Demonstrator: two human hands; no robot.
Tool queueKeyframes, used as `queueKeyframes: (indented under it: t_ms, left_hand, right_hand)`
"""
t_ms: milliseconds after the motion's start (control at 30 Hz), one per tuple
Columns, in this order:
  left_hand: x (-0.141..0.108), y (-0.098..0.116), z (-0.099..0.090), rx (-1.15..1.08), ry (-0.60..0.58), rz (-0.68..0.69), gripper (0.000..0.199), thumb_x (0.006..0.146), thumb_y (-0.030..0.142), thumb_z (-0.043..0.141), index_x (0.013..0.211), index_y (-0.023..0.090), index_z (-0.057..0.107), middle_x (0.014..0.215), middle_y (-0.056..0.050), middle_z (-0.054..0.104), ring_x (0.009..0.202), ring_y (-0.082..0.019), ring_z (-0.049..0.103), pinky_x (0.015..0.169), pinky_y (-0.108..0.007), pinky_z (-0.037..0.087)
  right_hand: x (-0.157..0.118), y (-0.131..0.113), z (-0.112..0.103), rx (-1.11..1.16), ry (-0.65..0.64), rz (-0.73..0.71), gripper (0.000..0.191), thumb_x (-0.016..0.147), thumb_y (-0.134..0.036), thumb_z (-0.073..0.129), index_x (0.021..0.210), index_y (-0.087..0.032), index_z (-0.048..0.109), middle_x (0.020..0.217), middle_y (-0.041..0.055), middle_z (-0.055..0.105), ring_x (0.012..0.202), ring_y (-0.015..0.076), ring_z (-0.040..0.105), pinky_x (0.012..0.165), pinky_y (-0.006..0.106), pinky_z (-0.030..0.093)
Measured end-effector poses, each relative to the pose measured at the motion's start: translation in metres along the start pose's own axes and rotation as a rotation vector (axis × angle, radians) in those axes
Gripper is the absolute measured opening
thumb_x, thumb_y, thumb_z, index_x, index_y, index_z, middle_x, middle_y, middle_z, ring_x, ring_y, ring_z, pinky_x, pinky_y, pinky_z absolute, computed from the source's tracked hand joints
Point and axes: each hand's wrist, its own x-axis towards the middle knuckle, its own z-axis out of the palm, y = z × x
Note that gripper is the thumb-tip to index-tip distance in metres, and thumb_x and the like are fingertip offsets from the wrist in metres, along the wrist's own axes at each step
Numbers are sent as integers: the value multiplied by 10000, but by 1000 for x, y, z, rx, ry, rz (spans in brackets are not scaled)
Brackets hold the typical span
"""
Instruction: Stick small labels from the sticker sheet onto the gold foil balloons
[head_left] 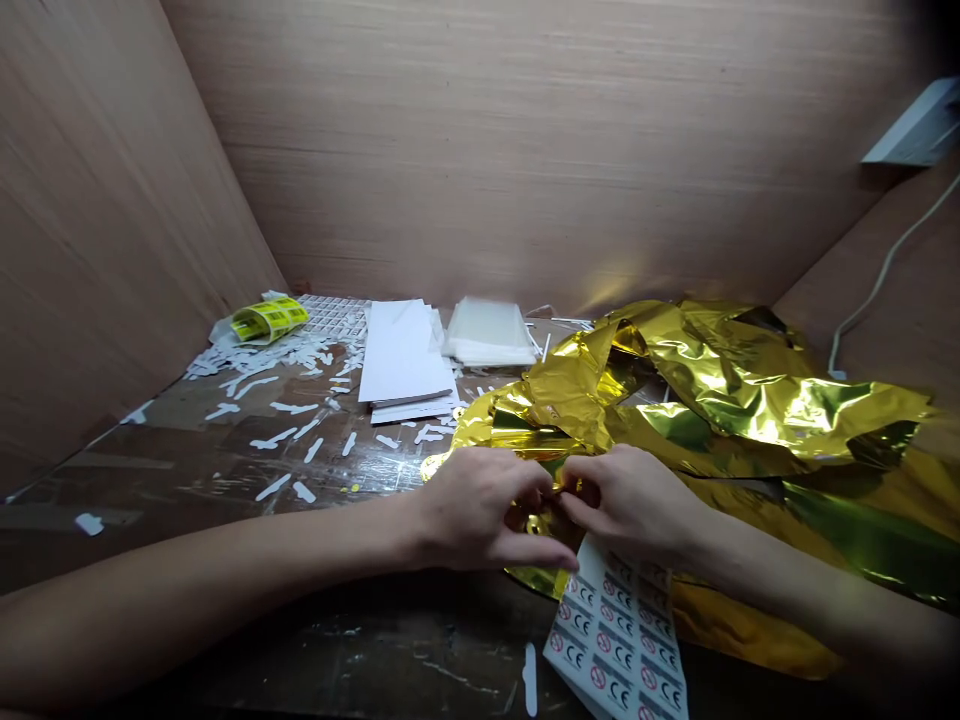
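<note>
Our gold foil (720, 385) runs lengthwise toward the counter's (225, 480) right edge, nearer our right hand (641, 500), which pinches it; our left hand (476, 510) curls beside those fingertips, its grip we cannot tell

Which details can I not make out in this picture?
Head view, hidden by fingers: what left hand and right hand pinch, if anything.
Head view, cut by bottom edge: lower end of CE sticker sheet.
Head view, too small: print on yellow labels.
Head view, hidden by folds: full outline of gold foil.
</note>
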Motion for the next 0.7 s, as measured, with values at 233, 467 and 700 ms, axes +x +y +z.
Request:
queueKeyframes:
  t_ms: [233,467,700]
  left_hand:
    - [2,6,3,188,-270,400,553,891,590,650,1330,255,618,1318,-112,631,1147,-281,607,953,-393,451]
    - [-2,10,2,78,-381,352,615,911,554,634,1421,219,562,1497,-56,563,1430,-310,429,1137,-451,369]
    - [-6,6,4,-54,-396,277,723,875,522,695,1518,297,451,1549,-43,498,1497,-336,352,1105,-522,401]
  right_hand:
    - [21,12,-5,314,-158,-48,184,883,-297,572,784,-178,670,673,-13,630,577,99,473,553,231,308]
    - [32,26,-4,208,-86,-78,248,954,-297,511,796,-172,655,788,16,633,691,117,532,641,234,378]
    - [50,122,-10,-65,23,-106,207,958,-255,573,888,-186,754,1071,71,651,931,140,618,866,244,451]
